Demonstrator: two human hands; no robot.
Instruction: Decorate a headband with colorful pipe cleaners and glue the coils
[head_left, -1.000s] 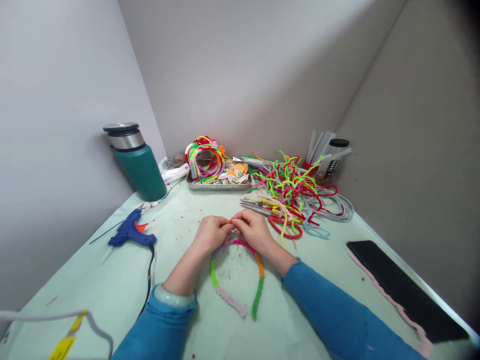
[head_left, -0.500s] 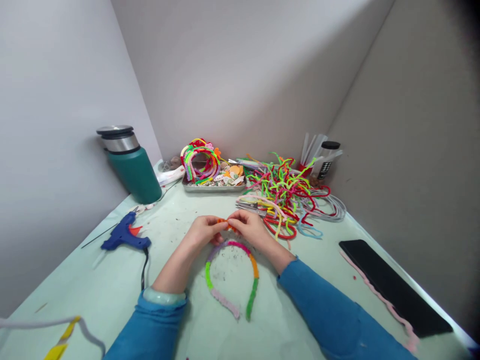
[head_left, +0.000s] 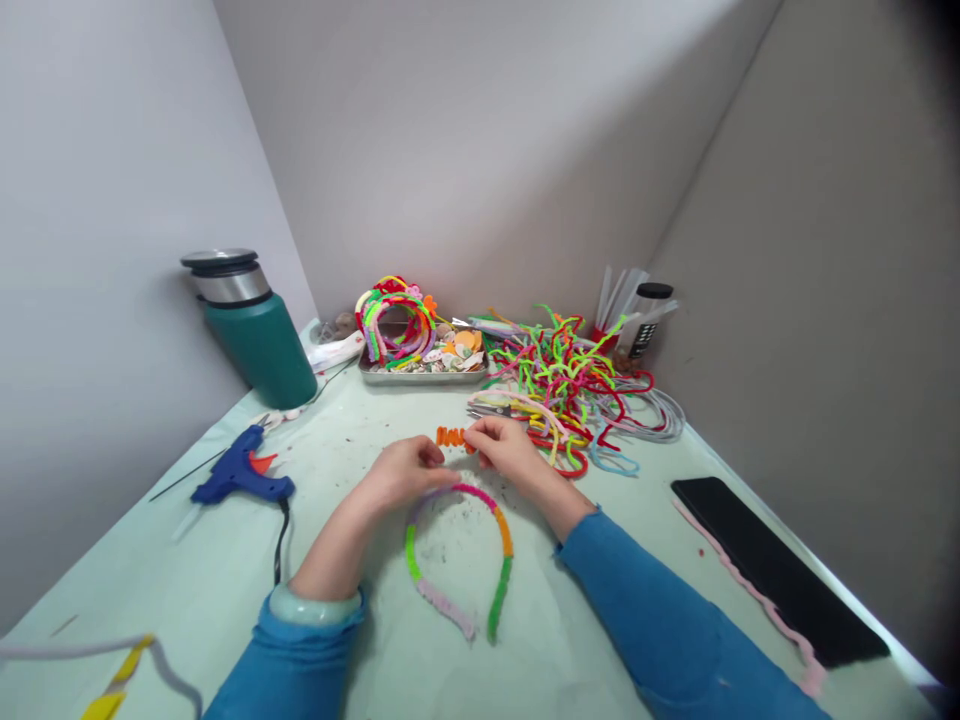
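Observation:
A headband point(head_left: 459, 552) wrapped in green, pink, purple and orange pipe cleaner lies flat on the pale green table point(head_left: 187, 590) in front of me. My left hand point(head_left: 401, 472) rests at its top arc, fingers curled and touching the band. My right hand point(head_left: 504, 447) is just beyond the band, pinching one end of a short coiled orange pipe cleaner point(head_left: 450, 437), which sticks out to the left between the two hands.
A blue glue gun point(head_left: 236, 475) with black cord lies left. A green flask point(head_left: 251, 330) stands far left. A metal tray point(head_left: 420, 365) holds finished headbands and shells. Loose pipe cleaners point(head_left: 574, 385) pile at right, scissors beside them. A black phone point(head_left: 772, 570) lies at right.
Both hands held the orange piece together above the band. Now the left hand has let go and dropped onto the band, while the right hand keeps the coiled orange piece, now plainly visible.

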